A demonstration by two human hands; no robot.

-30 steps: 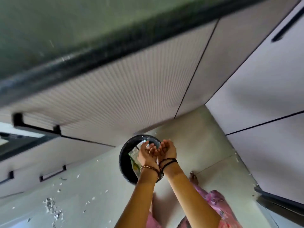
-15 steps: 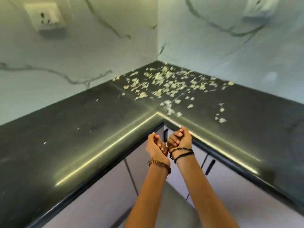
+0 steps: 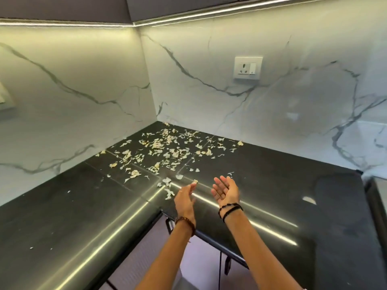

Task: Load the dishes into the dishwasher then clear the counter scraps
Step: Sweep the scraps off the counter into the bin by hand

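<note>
Two bare hands reach out over the inner corner of the dark counter (image 3: 272, 185), a gap between them. Left hand (image 3: 185, 198) is turned edge-on with its fingers extended and loose, holding nothing. Right hand (image 3: 226, 190) lies palm up with fingers relaxed and spread, empty too. Pale scraps (image 3: 163, 149) are scattered across the counter beyond both hands, thickest toward the back corner where the marble walls meet; a few stray bits lie just past the left fingertips, and one sits apart to the right of the right hand. A white wall socket (image 3: 248, 68) is mounted high beyond the right hand.
</note>
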